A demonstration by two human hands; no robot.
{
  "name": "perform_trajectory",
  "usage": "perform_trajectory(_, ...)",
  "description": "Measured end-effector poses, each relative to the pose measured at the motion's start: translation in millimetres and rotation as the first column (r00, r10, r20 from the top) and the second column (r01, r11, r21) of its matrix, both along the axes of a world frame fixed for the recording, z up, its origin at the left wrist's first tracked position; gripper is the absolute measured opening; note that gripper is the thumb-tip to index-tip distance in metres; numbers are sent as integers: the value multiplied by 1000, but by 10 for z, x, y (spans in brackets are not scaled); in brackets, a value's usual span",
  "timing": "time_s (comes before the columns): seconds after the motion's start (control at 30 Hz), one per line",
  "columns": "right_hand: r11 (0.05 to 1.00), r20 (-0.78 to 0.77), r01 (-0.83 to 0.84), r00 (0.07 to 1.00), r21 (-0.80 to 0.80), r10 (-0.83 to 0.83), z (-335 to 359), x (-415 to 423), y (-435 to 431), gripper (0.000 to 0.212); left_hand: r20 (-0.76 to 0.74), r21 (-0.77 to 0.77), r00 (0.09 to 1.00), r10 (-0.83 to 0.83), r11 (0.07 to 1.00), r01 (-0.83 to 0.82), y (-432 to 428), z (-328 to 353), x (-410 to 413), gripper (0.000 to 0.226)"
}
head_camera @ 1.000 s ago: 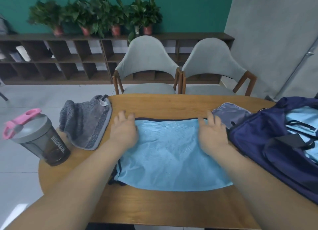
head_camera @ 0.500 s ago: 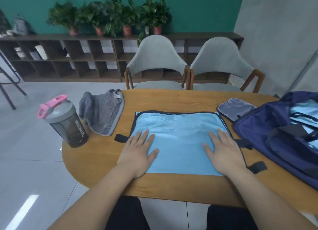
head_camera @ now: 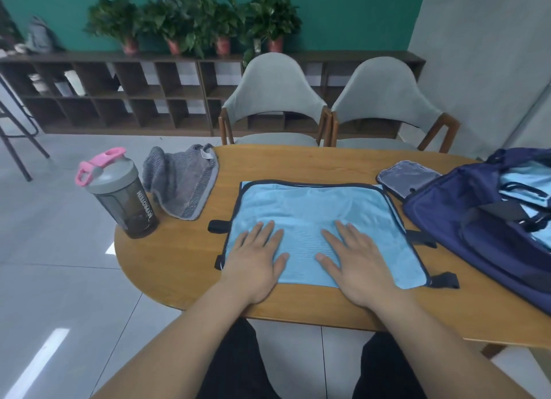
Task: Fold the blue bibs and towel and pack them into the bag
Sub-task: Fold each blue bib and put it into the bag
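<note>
While both grips lie flat, nothing is held tight. The left grip has straight, spread fingers and presses down on the near left part of the blue bib. The right grip is flat and open too, and presses the near middle of the bib. Neither one pinches the cloth.

The bib lies spread out on the counter, between the grey towel and the bag. It looks thin and slippery to me. If the grips push sideways, the cloth may slide and bunch up, and the fold may come out crooked. Its near edge is close to the front of the counter, so a pull toward the body could drag it off.

Black straps stick out from the sides of the bib. They could get caught inside a fold, or snag on the bag, which sits just beside the bib on the right. A small pouch lies by the bib's far right corner and could get pushed.

The bag is open, with light blue cloth already inside. A loose fold may fall open on the way in.

The towel sits in a heap and seems to hang over the far left edge. A bump could drop it. The bottle stands near that edge too, and an elbow could knock it over.
</note>
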State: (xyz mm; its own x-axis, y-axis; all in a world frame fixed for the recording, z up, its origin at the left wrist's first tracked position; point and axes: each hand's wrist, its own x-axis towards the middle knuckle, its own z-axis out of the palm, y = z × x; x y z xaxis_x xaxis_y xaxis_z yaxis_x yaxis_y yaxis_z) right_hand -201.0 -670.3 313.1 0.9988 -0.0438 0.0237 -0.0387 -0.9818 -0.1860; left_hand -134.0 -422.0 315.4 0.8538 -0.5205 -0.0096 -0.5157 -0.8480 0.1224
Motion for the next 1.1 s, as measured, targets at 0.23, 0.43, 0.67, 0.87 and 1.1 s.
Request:
perform_trajectory(0.23,998,-72,60,995,-20,-62,40,284,-497,76,-63,82,998,2,997,3,143,61,453,69)
perform_trajectory(0.43,994,-59,94,993,-57,-98,60,356,-519,73,210,-283,977,-27,955,87,256,-30,428,46)
perform_trajectory(0.67,974,89,-219,973,53,214,208,473,509,66,262,-534,952,157,845,8,728,62,393,32)
perform_trajectory(0.87,947,21,-319,948,50,318,-23,600,905,66,-252,-678,951,178,669,-304,1011,73,476,37)
perform_trajectory(1.1,948,24,-306,952,86,305,-42,626,894,66,-320,-629,946,54,734,-255,1067,116,464,46)
